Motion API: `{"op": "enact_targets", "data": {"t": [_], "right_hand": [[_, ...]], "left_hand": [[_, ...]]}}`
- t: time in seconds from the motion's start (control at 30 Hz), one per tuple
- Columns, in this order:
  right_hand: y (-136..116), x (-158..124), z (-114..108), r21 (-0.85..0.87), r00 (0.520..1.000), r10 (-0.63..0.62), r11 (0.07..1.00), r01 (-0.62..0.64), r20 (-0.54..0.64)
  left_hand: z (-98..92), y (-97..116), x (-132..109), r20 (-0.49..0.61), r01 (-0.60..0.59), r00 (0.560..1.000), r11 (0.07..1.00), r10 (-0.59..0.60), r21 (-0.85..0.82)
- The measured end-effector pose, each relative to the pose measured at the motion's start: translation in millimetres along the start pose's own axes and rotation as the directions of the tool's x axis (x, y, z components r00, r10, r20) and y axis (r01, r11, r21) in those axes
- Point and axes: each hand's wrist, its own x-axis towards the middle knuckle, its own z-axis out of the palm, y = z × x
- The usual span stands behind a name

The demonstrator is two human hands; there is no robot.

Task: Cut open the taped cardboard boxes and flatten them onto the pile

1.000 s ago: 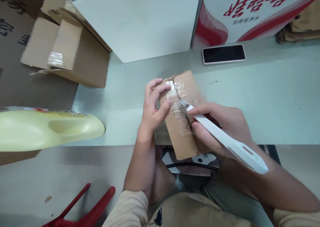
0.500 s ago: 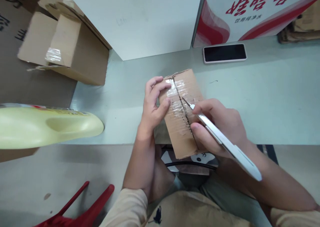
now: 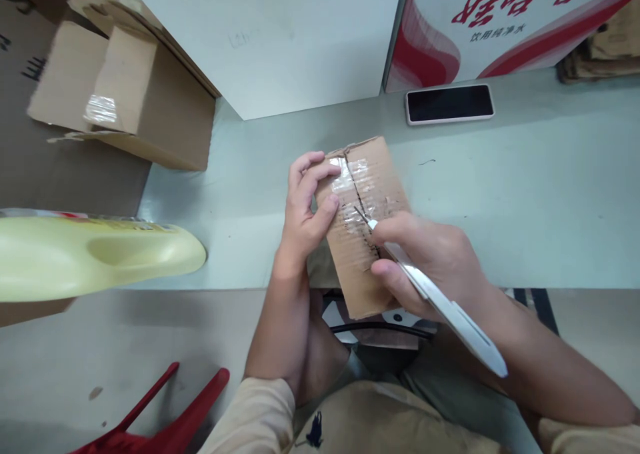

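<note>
"Two bare hands in view. Right one's grip?"

"Right hand (image 3: 435, 257) closed, thumb and fingers clamped round a white knife (image 3: 445, 303). Blade points away from the grip, tip at the seam; whether it touches, cannot tell."

"Left hand (image 3: 300, 224)?"

"Clasped on the left side of a cardboard box (image 3: 350, 267), thumb and fingertips on top, somewhat apart from each other."

"Box position?"

"Between the two grips, tilted in view, near end reaching past the edge of the pale table (image 3: 540, 207). Clear tape (image 3: 344, 176) across the seam, just right of the left fingertips."

"Surroundings?"

"Phone (image 3: 450, 104) lies beyond the right grip, well apart. Open carton (image 3: 175, 111) beyond and left of the left hand. Pale yellow bottle (image 3: 135, 257) left of that hand, well apart."
</note>
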Motion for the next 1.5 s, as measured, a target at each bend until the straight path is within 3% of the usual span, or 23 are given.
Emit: {"op": "enact_targets", "data": {"t": [0.17,0.37,0.57,1.5], "right_hand": [[-3,0,1,-0.111,0.997,-0.004,0.994,0.013,0.083],[-5,0,4,-0.163,0.998,-0.055,0.985,0.058,0.020],[-8,-2,10,-0.289,0.996,-0.037,0.957,0.011,-0.082],[-6,-4,9,-0.323,0.998,-0.034,0.946,0.015,-0.052]], "left_hand": [[0.6,-2,0,0.003,-0.010,1.000,1.000,0.011,-0.016],[1.5,-4,0,0.008,-0.006,1.000,1.000,0.006,0.005],[2.2,-5,0,-0.008,-0.011,1.000,1.000,0.011,-0.003],[1.2,-1,1,-0.025,-0.008,1.000,1.000,0.008,0.005]]}}
